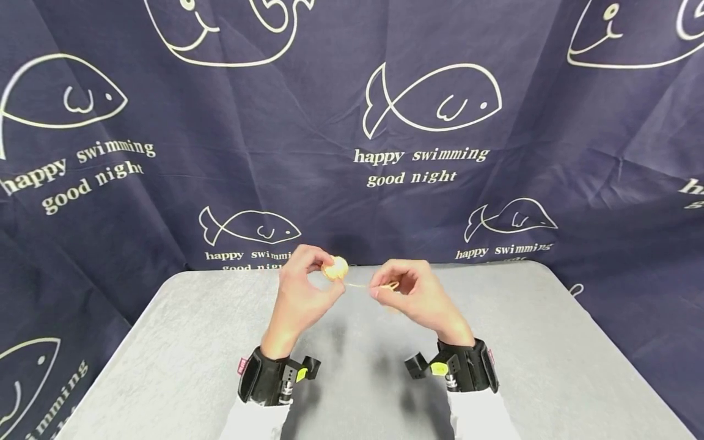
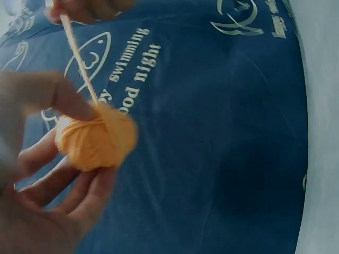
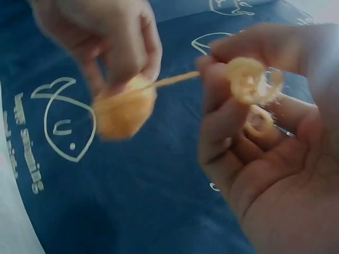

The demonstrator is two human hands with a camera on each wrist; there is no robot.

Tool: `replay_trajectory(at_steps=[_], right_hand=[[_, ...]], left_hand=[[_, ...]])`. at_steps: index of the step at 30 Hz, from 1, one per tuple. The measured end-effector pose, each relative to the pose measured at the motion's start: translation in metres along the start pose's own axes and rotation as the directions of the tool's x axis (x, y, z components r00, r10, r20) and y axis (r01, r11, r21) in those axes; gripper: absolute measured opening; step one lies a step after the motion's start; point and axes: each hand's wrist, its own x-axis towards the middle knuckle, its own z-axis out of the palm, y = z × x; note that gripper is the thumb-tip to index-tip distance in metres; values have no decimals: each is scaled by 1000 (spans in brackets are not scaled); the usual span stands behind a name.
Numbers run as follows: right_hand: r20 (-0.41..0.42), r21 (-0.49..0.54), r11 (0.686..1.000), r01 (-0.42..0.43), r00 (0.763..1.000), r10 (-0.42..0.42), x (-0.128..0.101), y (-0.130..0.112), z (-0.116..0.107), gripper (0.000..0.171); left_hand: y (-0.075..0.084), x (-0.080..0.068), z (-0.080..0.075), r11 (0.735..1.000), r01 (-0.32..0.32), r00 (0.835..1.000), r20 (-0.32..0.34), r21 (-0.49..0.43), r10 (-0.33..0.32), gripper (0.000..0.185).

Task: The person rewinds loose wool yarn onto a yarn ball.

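A small ball of yellow-orange yarn point(image 2: 98, 140) is gripped between the thumb and fingers of my left hand point(image 1: 302, 290). From the ball a single strand point(image 3: 177, 80) runs taut across to my right hand point(image 1: 415, 290), which pinches it between thumb and fingertips. Past that pinch the loose yarn end point(image 3: 248, 79) curls in loops within the right palm. Both hands are raised over the table, a short gap apart, with the strand bridging it.
The grey table point(image 1: 352, 379) spreads below both hands. Behind its far edge hangs a dark blue cloth point(image 1: 324, 122) printed with white fish and lettering. A black strap with a camera mount point(image 1: 269, 376) sits on the left wrist, and another point(image 1: 467, 366) on the right.
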Motion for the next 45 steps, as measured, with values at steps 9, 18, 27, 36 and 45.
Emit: replay_trajectory(at_steps=[9,18,27,36,45], right_hand=[[-318,548,820,165,948,22,11,2,-5,28],[-504,611,770,184,840,200,14,18,-8,25],[-350,142,975,-174,912,214,12,32,0,10],[96,-229,972,-50,993,73,4,24,12,12],[64,-153,988,6,998,4,4,14,19,12]], left_hand=[[9,1,-7,995,70,839,535,75,-100,29],[16,-1,-14,917,246,677,732,-316,71,28],[20,2,-17,603,179,881,400,-777,254,28],[23,4,-2,652,111,963,-80,-750,-256,38],[3,-4,9,974,212,964,-149,-75,-221,28]])
